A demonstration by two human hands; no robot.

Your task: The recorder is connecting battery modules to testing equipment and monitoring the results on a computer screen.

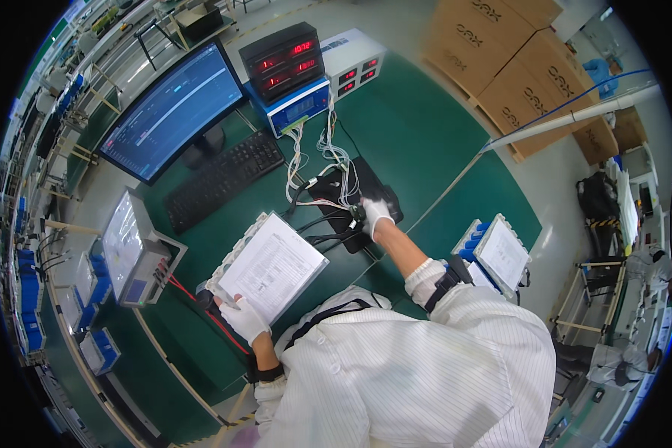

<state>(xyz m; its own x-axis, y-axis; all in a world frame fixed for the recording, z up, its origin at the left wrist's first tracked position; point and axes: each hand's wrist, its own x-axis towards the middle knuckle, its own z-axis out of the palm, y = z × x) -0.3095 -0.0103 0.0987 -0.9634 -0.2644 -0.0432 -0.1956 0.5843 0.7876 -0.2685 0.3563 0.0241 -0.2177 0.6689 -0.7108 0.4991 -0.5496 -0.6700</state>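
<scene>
A white-gloved left hand, my left hand (244, 317), grips the near left corner of a battery pack (218, 278), its thumb on top. A printed paper sheet (272, 265) covers the pack's upper face. My right hand (377, 214), also gloved, has its fingers closed on a dark cable connector (358, 213) to the right of the pack. Thin white wires (342, 168) run from the connector area up to the meters. Thick black cables (325, 220) lie between pack and connector, above a black mat-like object (377, 179). The right fingertips are partly hidden.
Behind stand a monitor (179, 108), a keyboard (224, 181), and stacked meters with red digits (284, 60). A white instrument (138, 250) with red leads (216, 321) sits left. Another battery pack (496, 250) lies right. Cardboard boxes (500, 67) are stacked beyond the green table (433, 119).
</scene>
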